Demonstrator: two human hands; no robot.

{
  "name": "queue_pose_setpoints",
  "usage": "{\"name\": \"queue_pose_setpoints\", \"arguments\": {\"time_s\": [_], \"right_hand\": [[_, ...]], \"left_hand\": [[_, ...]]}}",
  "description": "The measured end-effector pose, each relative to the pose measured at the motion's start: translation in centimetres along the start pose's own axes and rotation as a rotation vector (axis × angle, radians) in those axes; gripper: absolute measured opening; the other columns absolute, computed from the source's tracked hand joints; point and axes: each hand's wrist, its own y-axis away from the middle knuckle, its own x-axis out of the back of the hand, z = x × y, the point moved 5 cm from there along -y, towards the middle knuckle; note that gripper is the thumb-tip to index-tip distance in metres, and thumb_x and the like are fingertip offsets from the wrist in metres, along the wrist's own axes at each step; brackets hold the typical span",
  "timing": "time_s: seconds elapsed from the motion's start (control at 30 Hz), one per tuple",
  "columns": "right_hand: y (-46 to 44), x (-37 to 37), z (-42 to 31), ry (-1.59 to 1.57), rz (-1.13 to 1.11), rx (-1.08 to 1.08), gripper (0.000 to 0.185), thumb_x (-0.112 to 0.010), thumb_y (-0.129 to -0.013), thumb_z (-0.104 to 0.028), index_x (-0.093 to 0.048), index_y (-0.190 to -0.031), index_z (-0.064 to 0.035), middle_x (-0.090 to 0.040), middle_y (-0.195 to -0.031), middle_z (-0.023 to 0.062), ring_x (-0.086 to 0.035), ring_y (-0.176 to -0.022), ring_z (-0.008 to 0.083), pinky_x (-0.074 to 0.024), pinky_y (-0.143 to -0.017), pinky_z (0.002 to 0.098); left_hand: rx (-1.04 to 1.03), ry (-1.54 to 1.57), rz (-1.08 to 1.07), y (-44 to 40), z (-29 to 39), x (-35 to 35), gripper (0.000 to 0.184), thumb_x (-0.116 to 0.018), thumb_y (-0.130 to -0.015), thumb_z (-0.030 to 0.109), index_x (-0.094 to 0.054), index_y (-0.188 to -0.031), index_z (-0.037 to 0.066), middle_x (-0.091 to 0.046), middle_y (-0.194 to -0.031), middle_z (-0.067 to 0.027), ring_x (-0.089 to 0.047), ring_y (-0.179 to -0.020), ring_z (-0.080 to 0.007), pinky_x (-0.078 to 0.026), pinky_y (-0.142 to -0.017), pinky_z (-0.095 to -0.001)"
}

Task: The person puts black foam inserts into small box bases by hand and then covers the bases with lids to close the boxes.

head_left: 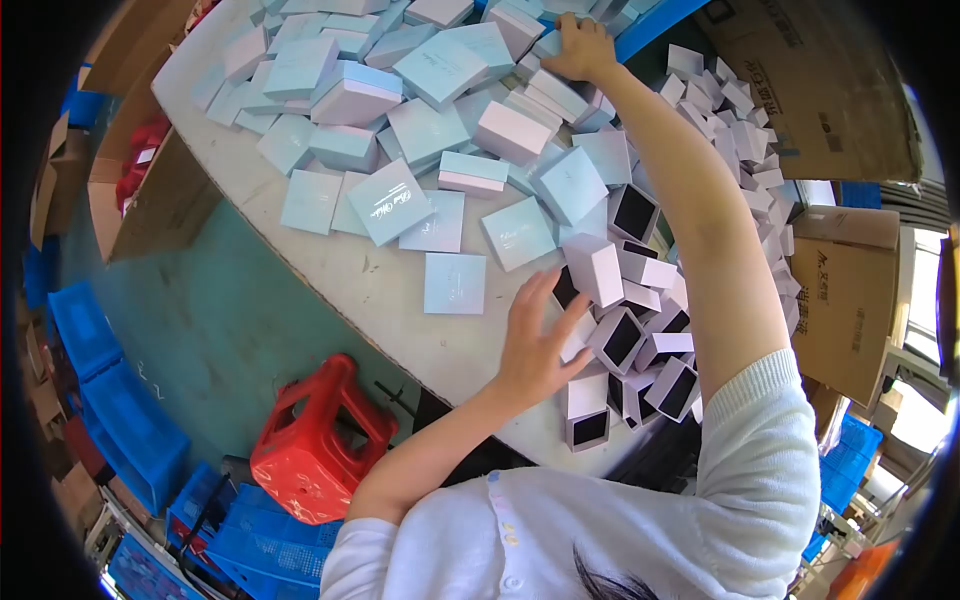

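Observation:
My left hand [540,345] has its fingers spread over the near side of the table, just left of a white box [592,270] that stands tilted among open boxes; I cannot tell whether a fingertip touches it. Several white box bases with black inserts, one [619,340] in the middle, lie heaped there. Stretched to the far side, my right hand [582,50] rests over the pile with thumb and fingers apart around the corner of a pale blue box [548,44]. Pale blue lidded boxes fill the far part, including one with silver script [392,203].
A blue edge [655,28] borders the pile at the far right. Beyond my right arm, small white boxes [745,140] are heaped beside large cartons [850,300]. On the floor at left stand a red stool [320,440], blue crates [130,420] and an open carton [165,200].

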Motion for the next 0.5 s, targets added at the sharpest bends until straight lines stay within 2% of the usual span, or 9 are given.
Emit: {"name": "queue_pose_setpoints", "arguments": {"time_s": [0.07,0.13,0.17,0.23,0.3,0.4,0.43,0.47,0.5], "right_hand": [[1.1,1.2,-0.5,0.046,0.006,-0.02,0.07,-0.074,-0.069,-0.037,-0.045,-0.131,-0.0192,-0.053,-0.127,0.0212,-0.046,-0.121,0.0417,-0.0402,-0.101,0.0488],[2.6,2.7,-1.1,-0.171,0.052,0.01,0.076,-0.075,-0.07,-0.04,-0.043,-0.135,-0.0167,-0.052,-0.128,0.0219,-0.048,-0.116,0.0435,-0.0404,-0.099,0.0488],[3.1,3.8,-1.0,-0.165,0.062,0.02,0.076,-0.075,-0.07,-0.04,-0.043,-0.135,-0.0167,-0.052,-0.128,0.0219,-0.048,-0.116,0.0435,-0.0404,-0.099,0.0488],[5.6,6.2,-0.6,-0.298,0.134,0.007,0.074,-0.075,-0.072,-0.038,-0.044,-0.135,-0.0121,-0.052,-0.128,0.023,-0.05,-0.111,0.0441,-0.0401,-0.098,0.0486],[9.4,10.9,-1.3,-0.464,0.344,0.175,0.07,-0.074,-0.075,-0.034,-0.046,-0.134,-0.009,-0.051,-0.128,0.0228,-0.05,-0.108,0.0437,-0.0397,-0.098,0.0485],[17.5,15.6,-6.2,-0.525,0.17,0.503,0.07,-0.077,-0.073,-0.027,-0.047,-0.133,-0.0079,-0.048,-0.131,0.0223,-0.046,-0.116,0.0433,-0.0387,-0.098,0.0488],[20.1,15.7,-7.9,-0.549,0.094,0.597,0.072,-0.078,-0.072,-0.025,-0.046,-0.134,-0.0076,-0.046,-0.132,0.0222,-0.045,-0.119,0.0431,-0.0381,-0.098,0.0488],[22.0,15.5,-9.8,-0.738,-0.015,0.67,0.071,-0.079,-0.071,-0.023,-0.046,-0.132,-0.008,-0.045,-0.133,0.0221,-0.044,-0.121,0.0427,-0.0376,-0.098,0.0488],[23.2,15.1,-11.7,-0.917,-0.121,0.739,0.07,-0.079,-0.071,-0.022,-0.047,-0.131,-0.0084,-0.044,-0.134,0.0221,-0.043,-0.122,0.0422,-0.0371,-0.099,0.0488]], "left_hand": [[0.002,-0.111,-0.019,-2.3,-0.1,-2.5,0.078,-0.083,-0.064,0.017,-0.049,-0.134,0.012,-0.041,-0.14,-0.0185,-0.038,-0.13,-0.0375,-0.031,-0.106,-0.0536],[-0.058,-0.23,-0.106,-3.6,-2.7,-5.0,0.082,-0.081,-0.062,0.011,-0.046,-0.136,0.017,-0.039,-0.139,-0.0194,-0.042,-0.124,-0.0398,-0.034,-0.104,-0.0537],[-0.065,-0.231,-0.093,-4.2,-2.6,-4.2,0.082,-0.081,-0.062,0.011,-0.046,-0.136,0.017,-0.039,-0.139,-0.0194,-0.042,-0.124,-0.0398,-0.034,-0.104,-0.0537],[0.118,0.275,-0.05,-4.1,-3.4,-1.1,0.082,-0.081,-0.058,0.008,-0.047,-0.133,0.013,-0.044,-0.132,-0.0195,-0.045,-0.12,-0.0395,-0.038,-0.101,-0.0504],[0.014,0.291,0.113,-2.5,-3.8,4.2,0.083,-0.081,-0.056,0.007,-0.045,-0.131,0.009,-0.045,-0.13,-0.0189,-0.046,-0.119,-0.0388,-0.041,-0.099,-0.0468],[0.032,0.232,0.152,0.8,-6.8,9.9,0.087,-0.083,-0.056,0.007,-0.041,-0.132,0.006,-0.046,-0.13,-0.0175,-0.046,-0.119,-0.0371,-0.039,-0.1,-0.0458],[0.08,0.065,0.151,1.6,-7.4,11.0,0.086,-0.084,-0.057,0.007,-0.041,-0.131,0.006,-0.047,-0.13,-0.017,-0.046,-0.12,-0.0366,-0.038,-0.101,-0.0456],[0.122,-0.1,0.148,2.2,-8.0,11.7,0.085,-0.084,-0.057,0.008,-0.041,-0.131,0.006,-0.047,-0.129,-0.0166,-0.045,-0.12,-0.0361,-0.037,-0.102,-0.0454],[0.118,-0.112,0.146,2.4,-8.6,12.1,0.085,-0.084,-0.057,0.008,-0.041,-0.131,0.006,-0.047,-0.129,-0.0166,-0.045,-0.12,-0.0361,-0.037,-0.102,-0.0454]]}}
